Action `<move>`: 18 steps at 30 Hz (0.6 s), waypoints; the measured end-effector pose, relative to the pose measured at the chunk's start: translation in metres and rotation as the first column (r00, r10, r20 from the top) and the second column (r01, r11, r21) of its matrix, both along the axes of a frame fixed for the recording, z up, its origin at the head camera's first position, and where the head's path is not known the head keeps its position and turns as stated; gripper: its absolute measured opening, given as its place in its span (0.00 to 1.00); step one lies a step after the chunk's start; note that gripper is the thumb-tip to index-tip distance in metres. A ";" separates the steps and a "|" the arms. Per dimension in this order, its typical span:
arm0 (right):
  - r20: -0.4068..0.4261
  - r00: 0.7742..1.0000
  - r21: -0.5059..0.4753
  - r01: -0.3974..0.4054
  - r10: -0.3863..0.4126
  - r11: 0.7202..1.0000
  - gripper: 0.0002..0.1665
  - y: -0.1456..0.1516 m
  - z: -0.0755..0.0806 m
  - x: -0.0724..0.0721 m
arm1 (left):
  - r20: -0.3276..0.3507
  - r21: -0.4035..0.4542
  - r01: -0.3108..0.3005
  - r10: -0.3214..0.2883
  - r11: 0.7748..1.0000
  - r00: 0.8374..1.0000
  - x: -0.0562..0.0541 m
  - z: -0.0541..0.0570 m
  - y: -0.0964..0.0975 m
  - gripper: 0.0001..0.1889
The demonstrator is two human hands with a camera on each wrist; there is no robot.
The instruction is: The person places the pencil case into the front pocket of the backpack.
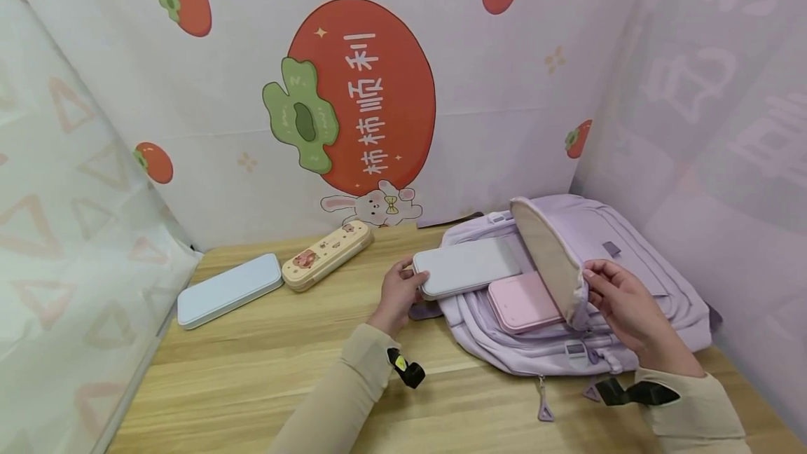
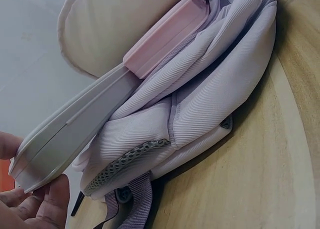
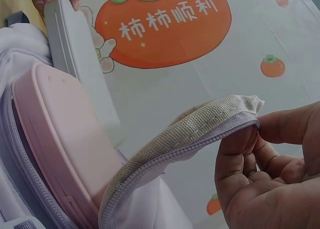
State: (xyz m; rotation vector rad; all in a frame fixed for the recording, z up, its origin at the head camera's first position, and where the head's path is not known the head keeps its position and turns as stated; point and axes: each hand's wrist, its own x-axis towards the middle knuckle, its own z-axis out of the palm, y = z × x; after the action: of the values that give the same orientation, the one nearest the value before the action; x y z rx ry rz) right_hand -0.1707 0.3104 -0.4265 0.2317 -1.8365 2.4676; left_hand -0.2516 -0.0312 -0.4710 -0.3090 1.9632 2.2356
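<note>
My left hand [image 1: 398,294] grips the near end of a white pencil case [image 1: 466,266], thumb on top and fingers below in the left wrist view. The far end of the case reaches into the mouth of a lilac backpack [image 1: 630,251] lying on the table. Beside it, a pink pencil case [image 1: 523,302] sits partly inside the same opening, its inner end hidden under the flap. With thumb and fingers, my right hand [image 1: 630,307] pinches the zipped edge of the raised backpack flap [image 3: 185,139], whose beige lining shows.
A light blue pencil case [image 1: 230,291] lies at the left of the wooden table [image 1: 265,370]. Right of it is a cream pencil case [image 1: 328,256] with printed pictures. A printed curtain [image 1: 479,146] stands behind the table. Zip pulls [image 1: 545,408] hang at the backpack's near side.
</note>
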 end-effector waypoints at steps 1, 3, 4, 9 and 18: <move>-0.001 1.000 0.001 0.001 -0.001 1.000 0.17 0.000 0.000 0.000 | -0.005 0.001 0.002 -0.002 1.000 1.000 0.000 0.000 0.001 0.29; 0.000 1.000 -0.002 0.001 -0.001 1.000 0.17 0.001 0.000 0.001 | -0.004 0.004 0.009 -0.009 1.000 1.000 -0.001 -0.001 0.003 0.29; 0.001 1.000 -0.002 0.002 -0.002 1.000 0.17 0.001 0.000 0.001 | -0.002 0.004 0.012 -0.012 1.000 1.000 -0.001 -0.001 0.004 0.29; 0.010 1.000 -0.005 0.006 -0.006 1.000 0.17 0.000 0.000 0.002 | -0.002 -0.003 0.025 -0.025 1.000 1.000 -0.003 -0.004 0.006 0.30; 0.009 1.000 -0.006 0.012 -0.012 1.000 0.15 0.001 0.000 0.002 | -0.017 -0.009 0.046 -0.046 0.999 0.999 -0.004 -0.005 0.014 0.30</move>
State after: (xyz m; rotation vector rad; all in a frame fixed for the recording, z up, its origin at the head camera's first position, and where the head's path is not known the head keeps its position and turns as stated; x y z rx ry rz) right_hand -0.1685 0.3112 -0.4262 0.2095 -1.8276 2.4705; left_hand -0.2560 -0.0173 -0.4758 -0.2444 1.9685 2.2092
